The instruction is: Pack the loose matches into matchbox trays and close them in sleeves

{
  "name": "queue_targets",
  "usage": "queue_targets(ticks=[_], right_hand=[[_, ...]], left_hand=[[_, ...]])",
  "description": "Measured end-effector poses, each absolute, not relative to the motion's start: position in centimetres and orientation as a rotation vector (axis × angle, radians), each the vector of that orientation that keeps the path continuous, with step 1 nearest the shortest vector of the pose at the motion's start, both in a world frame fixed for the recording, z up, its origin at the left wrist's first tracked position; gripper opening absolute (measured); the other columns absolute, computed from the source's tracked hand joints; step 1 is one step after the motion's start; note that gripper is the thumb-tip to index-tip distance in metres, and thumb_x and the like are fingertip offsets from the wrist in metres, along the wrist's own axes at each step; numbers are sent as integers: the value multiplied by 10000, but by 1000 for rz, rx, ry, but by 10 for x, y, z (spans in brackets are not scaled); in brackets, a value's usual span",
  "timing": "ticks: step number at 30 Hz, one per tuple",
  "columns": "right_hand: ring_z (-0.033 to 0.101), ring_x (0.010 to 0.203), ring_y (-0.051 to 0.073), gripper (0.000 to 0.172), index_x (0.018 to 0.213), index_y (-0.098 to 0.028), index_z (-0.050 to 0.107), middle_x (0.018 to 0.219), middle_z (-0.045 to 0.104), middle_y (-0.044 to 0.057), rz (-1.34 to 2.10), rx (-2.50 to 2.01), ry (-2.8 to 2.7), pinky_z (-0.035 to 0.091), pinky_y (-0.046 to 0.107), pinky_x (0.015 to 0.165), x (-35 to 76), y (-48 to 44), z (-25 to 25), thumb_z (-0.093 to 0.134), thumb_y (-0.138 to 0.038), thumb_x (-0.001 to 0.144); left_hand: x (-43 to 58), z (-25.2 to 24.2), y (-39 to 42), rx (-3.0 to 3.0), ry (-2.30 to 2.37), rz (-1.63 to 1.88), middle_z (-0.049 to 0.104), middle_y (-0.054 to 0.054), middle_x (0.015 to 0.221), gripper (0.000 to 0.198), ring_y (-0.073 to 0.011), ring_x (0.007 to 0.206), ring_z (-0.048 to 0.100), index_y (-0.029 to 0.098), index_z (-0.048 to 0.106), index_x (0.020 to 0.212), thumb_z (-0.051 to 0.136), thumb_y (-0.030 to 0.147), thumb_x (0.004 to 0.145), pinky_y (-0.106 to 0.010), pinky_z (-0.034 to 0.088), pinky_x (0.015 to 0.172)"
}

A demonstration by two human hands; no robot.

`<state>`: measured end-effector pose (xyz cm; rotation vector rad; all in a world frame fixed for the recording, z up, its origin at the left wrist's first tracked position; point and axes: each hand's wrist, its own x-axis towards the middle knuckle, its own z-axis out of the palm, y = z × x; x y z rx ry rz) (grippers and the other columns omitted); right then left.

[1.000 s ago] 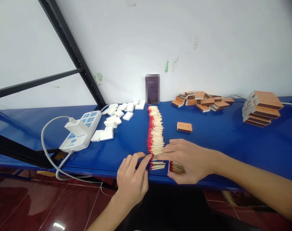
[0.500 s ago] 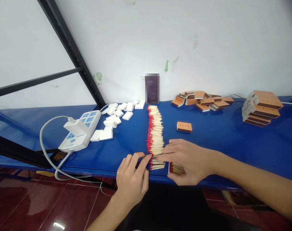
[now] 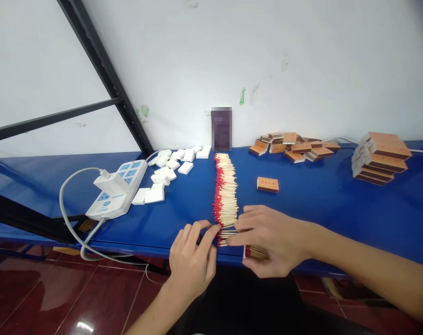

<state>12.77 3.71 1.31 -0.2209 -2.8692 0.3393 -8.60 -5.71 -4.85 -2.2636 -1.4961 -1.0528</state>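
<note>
A long row of red-tipped matches (image 3: pixel 225 195) runs from the wall toward me across the blue table (image 3: pixel 337 204). My left hand (image 3: pixel 192 263) is curled, its fingertips pressing the red heads at the row's near end. My right hand (image 3: pixel 267 237) touches the wooden ends of those same matches with its fingers, while its thumb and palm hold an open matchbox tray (image 3: pixel 256 251) filled with matches at the table's front edge. A single closed orange matchbox (image 3: pixel 267 184) lies just beyond my right hand.
White inner trays (image 3: pixel 169 172) are scattered left of the matches, beside a white power strip (image 3: pixel 115 190) with its cable. Orange matchboxes (image 3: pixel 295 148) are heaped at the back, a stack (image 3: pixel 380 158) at the far right. A dark upright object (image 3: pixel 221 129) leans against the wall.
My right hand has shifted slightly toward me along the row's near end, with the tray under it. My left hand has hardly moved.
</note>
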Motion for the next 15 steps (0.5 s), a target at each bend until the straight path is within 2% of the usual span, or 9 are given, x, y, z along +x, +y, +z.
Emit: queue_targets(ticks=[15], right_hand=[[531, 666, 160, 227, 965, -202, 725, 726, 611, -1, 414, -287, -2888, 333, 321, 681, 128, 40, 15, 614, -301, 794]], left_hand=[[-86, -48, -55, -2276, -1497, -1034, 643, -102, 1092, 348, -226, 852, 556, 165, 640, 1206, 467, 71, 920, -362, 427, 733]])
